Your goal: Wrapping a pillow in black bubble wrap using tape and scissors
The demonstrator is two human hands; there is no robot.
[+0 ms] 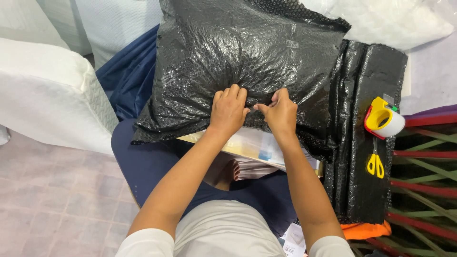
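Both the left hand (pixel 228 110) and the right hand (pixel 281 112) pinch the gathered lower edge of the bulky black bubble-wrap parcel (pixel 243 57) resting on the lap, apparently holding the wrap closed, with a yellow tape dispenser (pixel 383 118) and yellow-handled scissors (pixel 375 162) nearby.

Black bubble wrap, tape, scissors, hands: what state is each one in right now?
Black bubble wrap bundle: puffed up, gathered and pinched at its near edge.
Left hand: pinching the wrap.
Right hand: pinching the wrap beside it.
Folded black bubble wrap: lying flat.
Tape dispenser: resting on the folded wrap, untouched.
Yellow scissors: closed, lying flat.
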